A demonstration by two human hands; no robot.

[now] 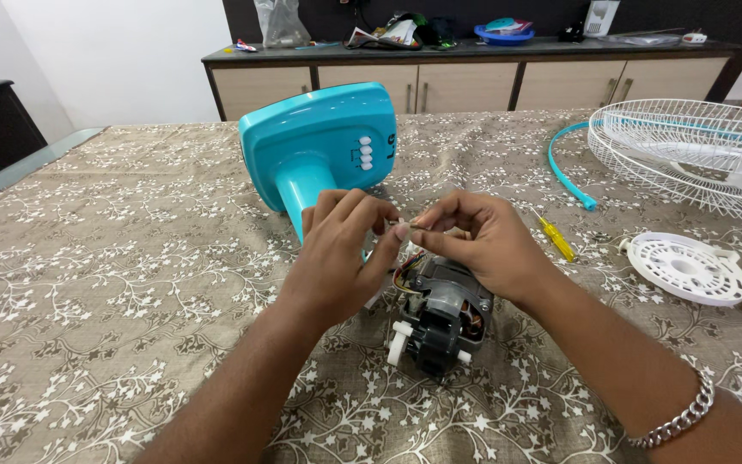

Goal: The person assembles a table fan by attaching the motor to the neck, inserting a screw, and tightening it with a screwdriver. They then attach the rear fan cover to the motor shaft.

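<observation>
Head view: a small white part (404, 227) was pinched between the fingertips of the left hand (337, 258) and right hand (483, 245), both closed on it, directly above the fan motor (440, 318). The motor was laid on the patterned tablecloth (113, 283), turquoise fan base (319, 142) behind, yellow screwdriver (556, 238) right of it.

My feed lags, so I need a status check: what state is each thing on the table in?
Fan motor: bare, uncased, wires exposed.
Small white part: pinched between left hand and right hand.
Fan base: tipped on its side.
Wire guard: detached, lying flat.
Screwdriver: lying unused.
</observation>
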